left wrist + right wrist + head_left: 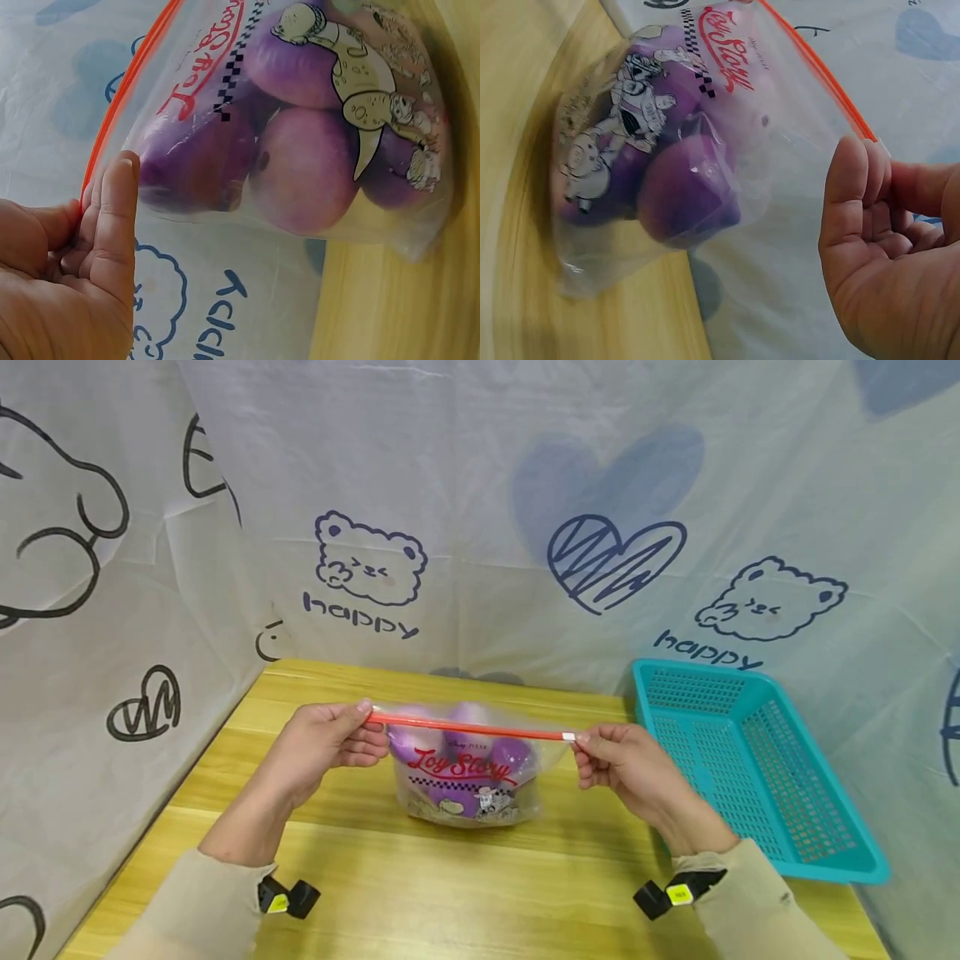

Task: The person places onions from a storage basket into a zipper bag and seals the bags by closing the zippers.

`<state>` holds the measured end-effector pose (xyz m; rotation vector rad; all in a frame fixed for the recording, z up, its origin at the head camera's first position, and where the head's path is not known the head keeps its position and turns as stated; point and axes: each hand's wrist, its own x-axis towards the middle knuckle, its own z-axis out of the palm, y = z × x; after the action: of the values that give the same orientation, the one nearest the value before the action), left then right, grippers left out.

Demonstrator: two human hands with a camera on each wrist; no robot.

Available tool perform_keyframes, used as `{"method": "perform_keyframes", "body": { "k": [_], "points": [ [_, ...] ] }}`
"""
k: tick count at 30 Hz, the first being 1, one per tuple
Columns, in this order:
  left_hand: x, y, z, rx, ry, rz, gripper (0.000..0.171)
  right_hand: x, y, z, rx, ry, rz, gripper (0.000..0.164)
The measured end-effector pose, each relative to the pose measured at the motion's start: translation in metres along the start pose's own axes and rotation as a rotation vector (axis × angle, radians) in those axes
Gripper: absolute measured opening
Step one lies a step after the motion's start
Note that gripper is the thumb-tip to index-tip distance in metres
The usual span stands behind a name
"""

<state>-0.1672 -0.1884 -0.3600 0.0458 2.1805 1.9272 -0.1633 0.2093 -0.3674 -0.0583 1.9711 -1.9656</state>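
A clear zip bag (468,768) with "Toy Story" print hangs upright between my hands, its bottom close over the wooden table. Inside are several rounded purple things (304,176), paler in places, like fruit or vegetables. An orange-red zip strip (472,727) runs taut along the bag's top edge. My left hand (326,739) pinches the left end of that strip between thumb and fingers. At the other end, by the white zip slider (568,737), the right hand (626,768) pinches the corner with thumb and forefinger; its other fingers curl in.
A turquoise perforated basket (825,760) stands on the right side of the table (465,893). White cloth (480,468) with drawn hearts and bears hangs behind the table and along its left side.
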Motion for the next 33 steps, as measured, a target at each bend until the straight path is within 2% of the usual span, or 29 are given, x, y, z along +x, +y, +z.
{"method": "perform_keyframes", "body": {
  "k": [3,8,12,26,33],
  "points": [
    [0.001,0.001,-0.001,0.012,0.006,-0.010,0.049,0.004,-0.002,0.002,0.024,0.000,-0.003,0.021],
    [-0.002,0.001,-0.002,0.009,0.008,-0.061,0.047,0.009,-0.001,0.002,0.094,-0.014,0.042,0.022],
    [-0.003,0.002,-0.002,-0.004,0.010,-0.063,0.047,0.012,0.001,0.000,0.120,-0.025,0.049,0.023],
    [-0.001,-0.001,-0.009,-0.005,0.019,-0.073,0.047,0.016,0.000,0.006,0.116,-0.034,0.043,0.021],
    [-0.001,-0.002,-0.009,-0.049,0.040,-0.085,0.047,0.018,-0.001,0.009,0.128,-0.038,0.034,0.023]
  ]
}}
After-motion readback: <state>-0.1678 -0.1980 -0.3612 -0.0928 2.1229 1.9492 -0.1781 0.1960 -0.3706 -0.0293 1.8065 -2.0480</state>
